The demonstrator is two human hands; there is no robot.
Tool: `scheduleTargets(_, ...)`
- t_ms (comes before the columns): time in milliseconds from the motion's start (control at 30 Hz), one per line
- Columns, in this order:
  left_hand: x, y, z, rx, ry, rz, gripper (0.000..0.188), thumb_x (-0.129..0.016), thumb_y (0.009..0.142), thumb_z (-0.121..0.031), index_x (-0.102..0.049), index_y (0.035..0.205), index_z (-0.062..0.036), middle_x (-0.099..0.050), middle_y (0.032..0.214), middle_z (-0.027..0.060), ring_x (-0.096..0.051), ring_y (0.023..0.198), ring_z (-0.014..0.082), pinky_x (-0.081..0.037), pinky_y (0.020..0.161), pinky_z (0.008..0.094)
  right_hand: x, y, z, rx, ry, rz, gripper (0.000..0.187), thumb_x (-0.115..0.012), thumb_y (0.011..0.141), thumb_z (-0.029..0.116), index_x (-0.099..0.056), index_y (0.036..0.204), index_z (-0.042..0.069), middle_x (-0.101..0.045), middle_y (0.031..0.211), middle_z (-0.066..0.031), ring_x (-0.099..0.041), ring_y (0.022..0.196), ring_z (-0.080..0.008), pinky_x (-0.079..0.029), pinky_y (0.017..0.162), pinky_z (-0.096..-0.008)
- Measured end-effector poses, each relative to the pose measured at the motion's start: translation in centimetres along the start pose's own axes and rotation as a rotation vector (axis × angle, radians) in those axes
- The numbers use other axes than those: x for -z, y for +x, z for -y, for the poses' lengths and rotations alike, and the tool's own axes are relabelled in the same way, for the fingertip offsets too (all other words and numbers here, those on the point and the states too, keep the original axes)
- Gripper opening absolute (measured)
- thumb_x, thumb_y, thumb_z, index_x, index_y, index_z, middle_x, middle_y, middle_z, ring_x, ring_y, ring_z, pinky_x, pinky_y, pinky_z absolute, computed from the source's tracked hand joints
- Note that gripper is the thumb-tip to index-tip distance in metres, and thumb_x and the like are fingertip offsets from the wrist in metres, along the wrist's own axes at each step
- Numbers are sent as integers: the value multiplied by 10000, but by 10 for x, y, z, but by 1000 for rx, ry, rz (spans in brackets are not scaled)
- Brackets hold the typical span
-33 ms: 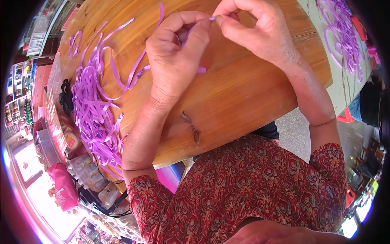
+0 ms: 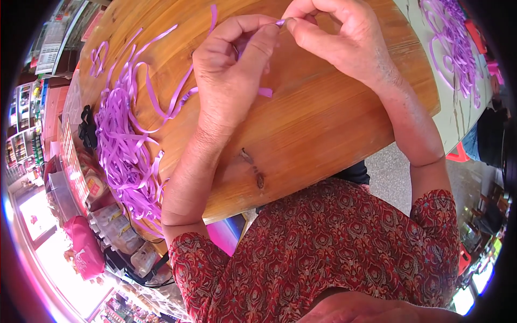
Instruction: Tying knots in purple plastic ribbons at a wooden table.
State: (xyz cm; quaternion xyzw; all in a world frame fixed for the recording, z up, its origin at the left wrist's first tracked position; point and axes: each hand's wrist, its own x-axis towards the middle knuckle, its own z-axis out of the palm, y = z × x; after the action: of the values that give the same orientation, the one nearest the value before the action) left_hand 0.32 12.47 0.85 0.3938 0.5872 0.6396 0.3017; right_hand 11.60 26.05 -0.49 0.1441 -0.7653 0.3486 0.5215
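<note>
Round wooden table (image 2: 323,124), a heap of loose purple strips (image 2: 124,145) at its left edge, apparently unworked. Left hand (image 2: 231,75) and right hand (image 2: 339,37) both pinch one purple strip (image 2: 281,22) between fingertips; work on it looks barely begun.

Purple strip pile (image 2: 126,145) blocks the left of the surface (image 2: 323,124); bare wood near and right gives free passage.

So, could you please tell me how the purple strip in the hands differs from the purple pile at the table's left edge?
The purple strip is single and pinched between both hands; the pile of strips is many, tangled and loose. The strip is raised above the wooden table; the pile rests on it. Both share the same purple colour.
</note>
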Motion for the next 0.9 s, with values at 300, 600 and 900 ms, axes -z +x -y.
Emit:
scheduleTargets(300,0,0,9,-118,42,0,107,-624,863,-5,-647,967,-13,-574,709,-14,-479,572,26,-375,478,178,3,5,3,11,13,-1,55,-634,783,23,-618,832,2,-647,787,-87,-626,747,-165,-478,688,-255)
scheduleTargets(600,7,9,9,-800,717,-61,239,-693,771,51,-674,993,-36,-608,849,55,-575,716,111,-454,581,220,4,2,4,-15,18,68,74,-629,787,37,-616,850,1,-643,801,-92,-620,753,-158,-477,687,-257)
scheduleTargets(900,17,15,12,-1166,966,24,239,-680,605,-12,-635,837,-52,-546,765,44,-573,591,207,-442,473,305,-4,-5,9,-71,-87,98,93,-650,743,41,-597,813,9,-628,755,-107,-616,709,-191,-477,644,-277)
